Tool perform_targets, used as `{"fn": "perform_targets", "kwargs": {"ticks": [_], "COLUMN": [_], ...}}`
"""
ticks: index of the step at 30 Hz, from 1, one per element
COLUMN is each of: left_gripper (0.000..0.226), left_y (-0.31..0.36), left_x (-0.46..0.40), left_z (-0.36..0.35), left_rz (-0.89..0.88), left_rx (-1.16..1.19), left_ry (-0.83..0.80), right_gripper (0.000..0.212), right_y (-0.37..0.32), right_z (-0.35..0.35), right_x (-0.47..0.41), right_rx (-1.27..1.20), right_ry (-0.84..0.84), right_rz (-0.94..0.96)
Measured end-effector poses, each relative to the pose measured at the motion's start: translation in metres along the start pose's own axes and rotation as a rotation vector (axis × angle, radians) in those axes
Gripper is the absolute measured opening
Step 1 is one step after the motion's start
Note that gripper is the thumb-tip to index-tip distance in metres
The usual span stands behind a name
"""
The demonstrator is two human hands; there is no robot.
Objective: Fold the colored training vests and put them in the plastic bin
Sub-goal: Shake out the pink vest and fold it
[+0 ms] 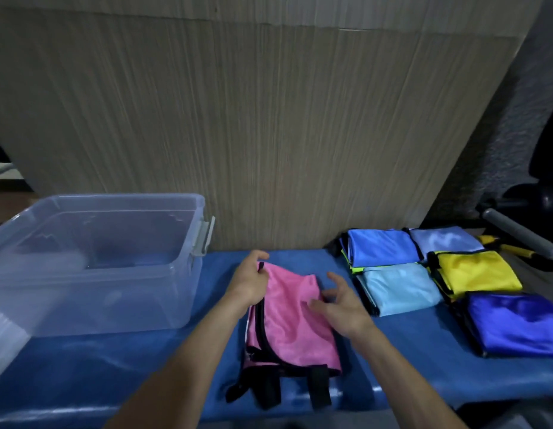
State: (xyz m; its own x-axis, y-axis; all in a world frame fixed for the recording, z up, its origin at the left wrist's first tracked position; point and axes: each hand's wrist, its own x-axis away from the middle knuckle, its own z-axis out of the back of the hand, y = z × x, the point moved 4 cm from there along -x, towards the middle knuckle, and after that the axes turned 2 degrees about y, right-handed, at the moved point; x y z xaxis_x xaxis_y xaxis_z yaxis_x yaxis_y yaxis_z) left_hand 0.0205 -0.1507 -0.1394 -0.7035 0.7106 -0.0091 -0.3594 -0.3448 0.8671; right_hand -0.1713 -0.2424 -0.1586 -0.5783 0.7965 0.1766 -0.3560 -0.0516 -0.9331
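left fingers pinch my pink vest at its far edge on the desk; right fingers hover spread above it.

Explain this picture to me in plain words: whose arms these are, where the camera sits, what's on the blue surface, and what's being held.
No machine here: a person's two bare arms, filmed by a camera worn on their head, looking down. On the padded blue surface lies a pink training vest with black trim, partly folded. The left hand pinches its black edge at the far end; the right hand hovers over the fabric with fingers spread, gripping nothing. To the left stands a clear plastic bin. To the right sit folded vests in blue, yellow and purple-blue.
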Motion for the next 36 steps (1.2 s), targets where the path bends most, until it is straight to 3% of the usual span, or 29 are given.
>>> {"fn": "perform_targets", "kwargs": {"ticks": [2,4,7,10,14,18,20,25,30,34,36], "left_gripper": [0.036,0.037,0.038,0.027,0.025,0.044,0.045,0.044,0.051,0.039,0.039], "left_y": [-0.007,-0.011,0.002,0.033,0.041,0.017,0.012,0.0,-0.001,0.0,0.001], "left_x": [-0.008,-0.012,-0.005,0.025,0.078,0.091,0.092,0.094,0.095,0.092,0.094], "left_z": [-0.007,-0.008,0.001,0.002,-0.012,-0.007,-0.003,-0.006,-0.009,-0.013,-0.013], "left_rz": [0.023,0.021,-0.216,-0.527,-0.758,-0.705,-0.672,-0.642,-0.615,-0.597,-0.576], "left_rx": [0.0,-0.143,-0.419,-0.219,-0.363,-0.499,-0.548,-0.594,-0.66,-0.647,-0.632], "left_ry": [0.055,0.072,0.087,-0.194,-0.534,-0.635,-0.669,-0.718,-0.71,-0.702,-0.714], "right_gripper": [0.07,0.054,0.046,0.034,0.039,0.078,0.085,0.04,0.007,0.019,0.009], "right_y": [-0.002,-0.006,-0.007,-0.012,-0.013,0.007,0.014,0.007,-0.007,-0.009,-0.003], "right_z": [0.004,0.01,0.026,0.031,0.025,0.015,0.005,-0.001,0.002,0.0,-0.005], "right_x": [0.004,0.012,0.028,0.056,0.094,0.118,0.124,0.118,0.104,0.076,0.066], "right_rx": [0.008,0.119,0.458,0.569,0.604,0.954,1.072,0.972,0.726,0.653,0.652], "right_ry": [-0.017,-0.025,0.022,-0.053,-0.235,-0.258,-0.204,-0.058,-0.039,-0.023,-0.022], "right_rz": [0.049,0.128,0.28,0.488,0.668,0.705,0.737,0.94,0.74,0.383,0.26]}}
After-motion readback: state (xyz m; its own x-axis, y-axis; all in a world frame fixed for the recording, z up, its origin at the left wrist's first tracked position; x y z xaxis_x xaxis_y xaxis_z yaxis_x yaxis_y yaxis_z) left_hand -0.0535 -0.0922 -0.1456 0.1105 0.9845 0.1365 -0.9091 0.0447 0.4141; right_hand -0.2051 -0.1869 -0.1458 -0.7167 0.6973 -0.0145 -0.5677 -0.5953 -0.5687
